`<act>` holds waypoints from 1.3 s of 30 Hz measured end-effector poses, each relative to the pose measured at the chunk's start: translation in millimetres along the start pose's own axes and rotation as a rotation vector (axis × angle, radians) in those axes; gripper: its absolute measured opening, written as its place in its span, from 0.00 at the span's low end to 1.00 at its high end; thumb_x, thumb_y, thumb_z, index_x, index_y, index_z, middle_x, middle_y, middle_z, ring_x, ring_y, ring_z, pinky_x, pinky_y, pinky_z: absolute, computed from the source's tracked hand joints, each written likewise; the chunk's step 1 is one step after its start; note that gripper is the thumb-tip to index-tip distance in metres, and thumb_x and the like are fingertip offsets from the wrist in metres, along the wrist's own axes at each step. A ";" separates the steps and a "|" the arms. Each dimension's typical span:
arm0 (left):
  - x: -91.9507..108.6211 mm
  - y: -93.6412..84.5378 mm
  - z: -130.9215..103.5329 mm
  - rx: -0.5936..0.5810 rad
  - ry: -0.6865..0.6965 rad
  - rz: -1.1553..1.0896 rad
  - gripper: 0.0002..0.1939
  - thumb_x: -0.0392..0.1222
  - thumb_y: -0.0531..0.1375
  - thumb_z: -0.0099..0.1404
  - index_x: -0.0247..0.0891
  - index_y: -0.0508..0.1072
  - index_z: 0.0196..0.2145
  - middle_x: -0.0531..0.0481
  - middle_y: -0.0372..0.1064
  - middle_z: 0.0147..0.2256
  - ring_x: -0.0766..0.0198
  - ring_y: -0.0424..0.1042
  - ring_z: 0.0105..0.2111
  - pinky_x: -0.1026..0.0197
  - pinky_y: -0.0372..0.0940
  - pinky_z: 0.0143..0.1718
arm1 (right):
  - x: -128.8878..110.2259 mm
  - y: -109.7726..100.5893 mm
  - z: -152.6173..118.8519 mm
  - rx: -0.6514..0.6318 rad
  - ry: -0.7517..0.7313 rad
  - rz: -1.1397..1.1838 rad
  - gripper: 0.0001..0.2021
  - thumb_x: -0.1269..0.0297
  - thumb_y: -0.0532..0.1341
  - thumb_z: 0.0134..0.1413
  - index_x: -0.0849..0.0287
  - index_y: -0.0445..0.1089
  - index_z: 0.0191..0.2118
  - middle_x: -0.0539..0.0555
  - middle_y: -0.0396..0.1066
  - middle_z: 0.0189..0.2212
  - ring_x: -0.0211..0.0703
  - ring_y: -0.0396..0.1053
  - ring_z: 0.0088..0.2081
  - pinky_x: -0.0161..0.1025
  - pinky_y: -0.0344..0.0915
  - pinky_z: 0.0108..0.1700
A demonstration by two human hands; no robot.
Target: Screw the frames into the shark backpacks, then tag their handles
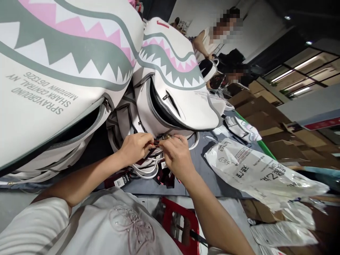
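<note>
My left hand [136, 148] and my right hand [175, 153] meet in front of a white backpack [170, 71] with a grey and pink shark-teeth print. Both are closed, fingertips pinching a thin dark-red cord [156, 143] stretched between them. What the cord joins is partly hidden by my fingers. Just above, the backpack's grey-edged main pocket gapes. Below my hands hang white straps [146, 173] and dark hang tags [166, 177], with a white label [119, 182] among the tags at the left.
A larger shark-print backpack [66, 46] fills the left, its zip partly open. Right of my hands, a printed plastic bag [239, 166] lies on the grey table [212, 184]. A red stool [183, 209] stands below. Cardboard boxes [281, 120] and people [204, 40] are farther back.
</note>
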State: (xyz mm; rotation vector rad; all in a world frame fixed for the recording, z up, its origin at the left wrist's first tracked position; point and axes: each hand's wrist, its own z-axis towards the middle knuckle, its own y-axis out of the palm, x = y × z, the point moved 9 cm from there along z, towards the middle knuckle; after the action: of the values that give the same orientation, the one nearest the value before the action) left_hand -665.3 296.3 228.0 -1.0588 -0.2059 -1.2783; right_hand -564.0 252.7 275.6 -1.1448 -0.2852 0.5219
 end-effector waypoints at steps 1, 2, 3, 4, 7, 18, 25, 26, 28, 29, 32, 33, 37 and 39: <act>-2.7 -1.8 0.3 0.005 -0.026 -0.043 0.04 0.36 0.60 0.66 0.38 0.73 0.32 0.52 0.75 0.29 0.64 0.74 0.30 0.64 0.62 0.31 | 4.7 -2.9 -1.5 0.025 0.028 0.065 0.11 0.76 0.53 0.62 0.55 0.69 0.36 0.51 0.71 0.28 0.44 0.66 0.34 0.46 0.60 0.50; -5.0 -2.8 0.5 0.007 -0.043 -0.095 0.03 0.36 0.61 0.65 0.38 0.73 0.32 0.53 0.76 0.29 0.65 0.74 0.30 0.65 0.63 0.31 | 9.3 -5.3 -3.1 0.048 0.056 0.129 0.10 0.75 0.53 0.63 0.55 0.69 0.35 0.51 0.71 0.28 0.44 0.67 0.34 0.45 0.62 0.48; -6.2 -3.1 0.6 0.008 -0.049 -0.145 0.03 0.35 0.61 0.65 0.38 0.73 0.32 0.53 0.76 0.30 0.66 0.75 0.30 0.65 0.65 0.33 | 13.7 -7.2 -4.9 0.069 0.083 0.188 0.09 0.73 0.54 0.63 0.55 0.69 0.35 0.51 0.72 0.28 0.45 0.67 0.34 0.45 0.63 0.46; -6.3 -3.1 0.7 0.010 -0.041 -0.184 0.03 0.34 0.61 0.65 0.39 0.74 0.33 0.53 0.77 0.31 0.66 0.75 0.31 0.65 0.66 0.34 | 17.7 -8.4 -6.7 0.085 0.109 0.235 0.08 0.72 0.54 0.64 0.54 0.69 0.35 0.51 0.72 0.29 0.45 0.68 0.35 0.45 0.63 0.46; -1.8 -3.6 0.3 0.042 0.023 -0.249 0.03 0.35 0.61 0.66 0.39 0.75 0.35 0.51 0.79 0.34 0.65 0.77 0.35 0.64 0.69 0.39 | 28.6 -9.8 -12.8 0.128 0.203 0.319 0.08 0.69 0.55 0.64 0.54 0.70 0.34 0.52 0.74 0.31 0.46 0.70 0.37 0.46 0.65 0.47; -3.5 -1.3 7.0 0.045 0.027 0.027 0.03 0.40 0.60 0.68 0.41 0.73 0.35 0.50 0.78 0.41 0.57 0.72 0.44 0.53 0.63 0.48 | 66.0 -11.1 -45.2 0.437 0.694 1.049 0.07 0.59 0.61 0.62 0.55 0.69 0.36 0.52 0.79 0.37 0.40 0.76 0.36 0.40 0.72 0.43; -5.6 16.3 21.4 -0.105 -0.093 0.068 0.12 0.50 0.53 0.72 0.41 0.70 0.38 0.49 0.76 0.38 0.54 0.74 0.40 0.54 0.62 0.43 | 82.9 -14.4 -54.6 0.620 0.750 1.412 0.11 0.55 0.68 0.54 0.56 0.69 0.34 0.51 0.79 0.35 0.37 0.77 0.33 0.39 0.74 0.44; -8.2 19.7 20.8 -0.121 -0.136 0.065 0.12 0.50 0.52 0.72 0.41 0.69 0.38 0.49 0.75 0.36 0.55 0.73 0.38 0.55 0.62 0.40 | 84.2 -14.1 -56.6 0.641 0.758 1.448 0.12 0.55 0.68 0.54 0.56 0.69 0.34 0.51 0.79 0.35 0.37 0.77 0.33 0.39 0.74 0.44; -15.2 28.2 16.7 -0.141 -0.232 -0.045 0.12 0.51 0.53 0.70 0.42 0.69 0.38 0.50 0.74 0.34 0.57 0.73 0.34 0.57 0.62 0.36 | 85.3 -12.3 -61.1 0.674 0.781 1.513 0.12 0.56 0.69 0.52 0.56 0.69 0.34 0.51 0.79 0.35 0.36 0.76 0.32 0.37 0.74 0.43; -19.1 32.8 13.8 -0.138 -0.283 -0.158 0.12 0.52 0.55 0.69 0.42 0.69 0.38 0.51 0.74 0.34 0.58 0.72 0.34 0.59 0.62 0.35 | 84.9 -10.9 -63.5 0.684 0.790 1.540 0.13 0.56 0.70 0.51 0.56 0.68 0.33 0.51 0.79 0.34 0.36 0.76 0.32 0.37 0.75 0.42; -29.1 45.1 6.2 -0.089 -0.415 -0.538 0.20 0.60 0.57 0.66 0.40 0.68 0.40 0.51 0.73 0.33 0.61 0.73 0.34 0.61 0.64 0.36 | 82.4 -5.7 -73.1 0.720 0.818 1.550 0.13 0.55 0.71 0.50 0.57 0.69 0.33 0.51 0.80 0.34 0.36 0.76 0.31 0.37 0.75 0.39; -32.0 47.1 4.6 -0.061 -0.454 -0.635 0.22 0.63 0.57 0.64 0.39 0.67 0.40 0.51 0.72 0.32 0.62 0.73 0.34 0.61 0.65 0.37 | 81.4 -3.0 -77.4 0.735 0.834 1.534 0.13 0.55 0.70 0.50 0.57 0.69 0.33 0.52 0.80 0.34 0.37 0.76 0.31 0.36 0.75 0.38; -36.5 46.7 3.5 -0.004 -0.543 -0.819 0.25 0.60 0.66 0.58 0.39 0.65 0.41 0.60 0.63 0.24 0.70 0.66 0.25 0.68 0.63 0.31 | 74.7 16.7 -94.5 0.779 0.911 1.464 0.13 0.54 0.70 0.50 0.58 0.71 0.33 0.52 0.80 0.35 0.37 0.76 0.33 0.36 0.75 0.38; -35.5 41.9 4.2 -0.007 -0.552 -0.839 0.26 0.57 0.69 0.55 0.40 0.64 0.41 0.62 0.60 0.23 0.72 0.63 0.22 0.69 0.61 0.26 | 69.4 30.3 -99.9 0.784 0.946 1.469 0.14 0.54 0.71 0.49 0.58 0.72 0.33 0.52 0.80 0.35 0.38 0.76 0.34 0.37 0.75 0.39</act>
State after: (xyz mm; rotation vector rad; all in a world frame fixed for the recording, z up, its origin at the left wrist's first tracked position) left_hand -640.2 319.7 185.0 -1.3773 -1.1596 -1.6778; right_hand -465.6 220.3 205.0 -0.5259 1.5746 1.1184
